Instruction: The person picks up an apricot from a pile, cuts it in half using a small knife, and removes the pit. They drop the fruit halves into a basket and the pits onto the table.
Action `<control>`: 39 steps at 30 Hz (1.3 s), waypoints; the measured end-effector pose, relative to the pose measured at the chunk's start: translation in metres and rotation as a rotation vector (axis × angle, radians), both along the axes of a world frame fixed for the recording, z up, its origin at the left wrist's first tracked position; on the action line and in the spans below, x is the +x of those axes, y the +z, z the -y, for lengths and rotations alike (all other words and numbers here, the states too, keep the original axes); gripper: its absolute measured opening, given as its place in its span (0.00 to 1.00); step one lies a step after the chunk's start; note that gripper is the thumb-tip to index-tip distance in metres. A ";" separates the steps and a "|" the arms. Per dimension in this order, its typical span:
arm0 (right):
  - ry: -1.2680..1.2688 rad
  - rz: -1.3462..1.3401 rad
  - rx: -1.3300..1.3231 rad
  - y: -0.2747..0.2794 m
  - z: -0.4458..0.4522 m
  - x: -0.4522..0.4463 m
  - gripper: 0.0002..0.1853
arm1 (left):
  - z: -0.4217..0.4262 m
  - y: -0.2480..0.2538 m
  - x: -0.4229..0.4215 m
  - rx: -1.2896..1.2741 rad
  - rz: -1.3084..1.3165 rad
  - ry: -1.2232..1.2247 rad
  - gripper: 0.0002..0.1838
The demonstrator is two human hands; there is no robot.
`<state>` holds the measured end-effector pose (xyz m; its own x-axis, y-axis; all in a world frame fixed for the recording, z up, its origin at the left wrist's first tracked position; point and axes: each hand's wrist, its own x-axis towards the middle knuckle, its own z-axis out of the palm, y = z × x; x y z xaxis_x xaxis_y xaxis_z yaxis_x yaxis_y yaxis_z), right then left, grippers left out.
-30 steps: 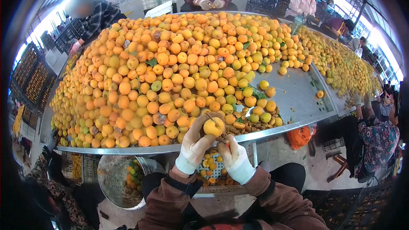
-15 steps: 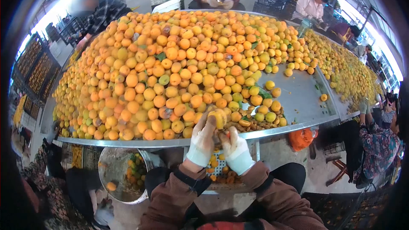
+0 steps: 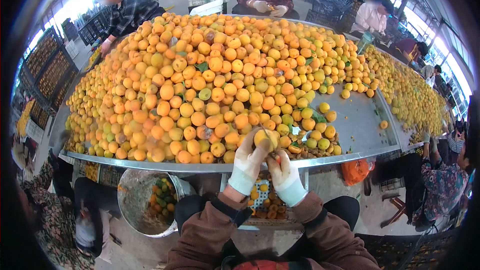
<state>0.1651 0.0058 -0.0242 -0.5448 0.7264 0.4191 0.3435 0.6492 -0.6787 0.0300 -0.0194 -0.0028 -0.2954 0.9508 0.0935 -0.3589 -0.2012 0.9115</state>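
My left hand [image 3: 249, 162], in a white glove with darker fingers, holds a yellow apricot [image 3: 266, 140] at the front edge of the metal table [image 3: 350, 157]. Close beside it, my right hand [image 3: 286, 175], gloved too, has its fingers pinched together just below the fruit; what they grip is too small to make out. Beyond both hands rises a large heap of orange and yellow apricots [image 3: 200, 90]. Under the table edge, between my wrists, a crate [image 3: 260, 200] contains orange fruit pieces.
A white bucket [image 3: 131, 205] with green and orange fruit stands at lower left. An orange bag [image 3: 356, 171] lies under the table at right. Several people sit around the tables. Stacked crates [image 3: 47, 70] stand at far left, and black crates [image 3: 330, 7] behind.
The view has shifted, so the heap appears farther right. My hands have turned the apricot and remain close together. At lower left, a co-worker's arm has moved, and an orange fruit appeared in the bucket midway.
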 end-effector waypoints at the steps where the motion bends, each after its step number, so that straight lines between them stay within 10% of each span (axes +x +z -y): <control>1: 0.016 -0.042 -0.014 -0.008 -0.002 -0.001 0.12 | -0.002 -0.005 0.002 -0.048 0.107 0.036 0.29; 6: 0.002 -0.098 -0.174 0.001 -0.002 0.000 0.11 | -0.003 -0.002 -0.008 0.049 -0.251 0.112 0.26; 11: 0.066 0.146 0.359 0.002 -0.003 0.004 0.14 | -0.002 -0.024 -0.003 -0.148 -0.053 0.119 0.21; 13: 0.070 0.093 0.264 0.001 -0.001 0.004 0.14 | -0.002 -0.038 -0.005 0.006 -0.367 0.182 0.22; 14: 0.074 0.040 0.171 0.001 -0.001 0.003 0.13 | 0.001 -0.012 -0.001 -0.067 0.036 0.015 0.23; 18: 0.084 -0.065 -0.050 0.007 0.000 -0.001 0.10 | -0.001 -0.006 0.005 0.060 -0.104 0.076 0.23; 20: 0.029 0.038 -0.037 0.004 0.003 -0.001 0.11 | 0.001 -0.007 0.004 -0.089 0.230 -0.011 0.22; 25: -0.106 0.061 -0.106 0.003 -0.003 -0.008 0.16 | 0.009 -0.007 0.007 -0.102 -0.039 -0.083 0.18; 28: -0.107 0.096 -0.073 0.002 -0.002 -0.007 0.14 | 0.009 -0.009 0.007 -0.072 0.553 -0.105 0.20; 30: -0.074 0.115 -0.061 0.007 0.000 -0.003 0.14 | 0.017 -0.008 0.010 -0.098 -0.549 0.349 0.29; 31: -0.127 0.014 -0.017 0.003 0.003 0.002 0.13 | 0.017 -0.009 0.007 -0.075 -0.554 0.362 0.29; 33: -0.283 -0.246 -0.117 0.017 0.002 0.003 0.10 | 0.010 -0.029 0.004 -0.044 -0.323 0.357 0.36; 35: -0.380 -0.397 -0.402 0.035 -0.008 0.002 0.09 | -0.038 -0.147 -0.004 -0.145 0.559 0.134 0.23; 37: -0.352 -0.169 0.172 0.021 -0.019 0.010 0.09 | -0.005 -0.077 0.044 0.093 -0.689 0.182 0.21; 39: -0.419 -0.302 -0.054 0.022 -0.014 0.003 0.09 | 0.016 -0.011 0.050 -0.243 -0.696 0.083 0.17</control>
